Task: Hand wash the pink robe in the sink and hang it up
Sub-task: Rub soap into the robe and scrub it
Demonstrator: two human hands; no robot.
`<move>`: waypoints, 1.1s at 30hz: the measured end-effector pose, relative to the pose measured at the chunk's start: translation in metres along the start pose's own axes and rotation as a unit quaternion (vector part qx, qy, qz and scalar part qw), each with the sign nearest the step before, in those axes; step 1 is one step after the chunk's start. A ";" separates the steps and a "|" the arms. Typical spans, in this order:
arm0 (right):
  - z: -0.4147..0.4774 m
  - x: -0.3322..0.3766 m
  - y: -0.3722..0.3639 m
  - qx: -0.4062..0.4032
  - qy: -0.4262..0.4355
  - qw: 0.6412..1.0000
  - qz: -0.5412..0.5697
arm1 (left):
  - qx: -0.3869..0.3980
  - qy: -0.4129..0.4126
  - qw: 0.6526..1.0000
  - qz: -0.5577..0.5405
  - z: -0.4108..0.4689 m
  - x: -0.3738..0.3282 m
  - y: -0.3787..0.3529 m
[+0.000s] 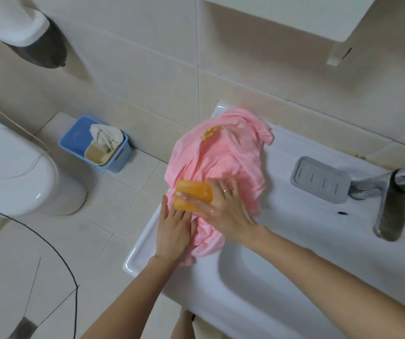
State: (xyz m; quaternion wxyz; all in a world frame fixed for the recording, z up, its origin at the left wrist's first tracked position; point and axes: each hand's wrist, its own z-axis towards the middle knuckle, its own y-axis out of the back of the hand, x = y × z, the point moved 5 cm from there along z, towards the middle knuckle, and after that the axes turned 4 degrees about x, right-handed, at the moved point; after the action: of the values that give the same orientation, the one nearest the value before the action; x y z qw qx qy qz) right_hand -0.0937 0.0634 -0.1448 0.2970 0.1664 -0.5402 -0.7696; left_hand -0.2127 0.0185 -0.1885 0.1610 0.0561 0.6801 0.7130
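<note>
- Left hand (174, 231) — fingers straight, pressing flat on pink robe (221, 155) at sink (142, 243) left rim.
- Orange soap bar (190, 192) gripped in right hand (226, 209), against robe.
- Robe bunched over sink's left ledge — yellow stain (211, 133) near top.
- Grey soap dish (321, 179) beside faucet (389, 201).

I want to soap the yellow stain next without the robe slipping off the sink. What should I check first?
1. Soap in grip: ok. The right hand holds the orange soap bar on the cloth.
2. Robe pinned: ok. The left hand presses flat on the pink robe.
3. Soap at the stain: not ok. The yellow stain lies at the robe's far end, away from the bar.
4. Robe fully on the sink: not ok. Its left side overhangs the rim.
5. Soap dish free: ok.
6. Faucet running: cannot tell.
</note>
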 end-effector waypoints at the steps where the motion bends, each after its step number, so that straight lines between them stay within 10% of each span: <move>1: -0.003 0.010 -0.008 0.011 0.014 1.000 -0.019 | -0.006 -0.009 1.000 -0.003 -0.001 0.000 -0.001; 5: 0.034 -0.027 -0.034 0.063 -0.022 0.995 -0.072 | -0.010 0.013 1.000 -0.018 -0.003 0.002 0.001; 11: 0.074 -0.138 -0.013 0.089 -0.318 0.944 -0.022 | -0.011 0.005 1.000 -0.024 -0.003 0.002 0.001; 18: 0.002 0.026 -0.001 0.052 -0.004 0.998 0.043 | -0.025 -0.020 0.999 -0.031 -0.006 -0.002 0.005; 23: 0.045 -0.055 -0.034 0.121 -0.115 0.985 -0.042 | 0.035 0.005 0.999 -0.040 -0.015 0.007 -0.002; 28: 0.045 -0.097 0.003 0.129 -0.357 0.916 0.132 | 0.127 0.043 0.990 -0.048 0.012 0.014 0.050; 33: 0.017 -0.076 0.048 0.007 -0.406 0.820 0.404 | 0.005 0.158 0.969 -0.190 0.053 -0.003 0.104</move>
State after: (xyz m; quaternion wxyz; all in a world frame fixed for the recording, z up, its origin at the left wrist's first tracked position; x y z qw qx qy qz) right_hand -0.0324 0.1129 -0.0987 0.3338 -0.3919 -0.6358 -0.5751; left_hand -0.2103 0.0655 -0.0814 0.1841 -0.1869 0.6984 0.6658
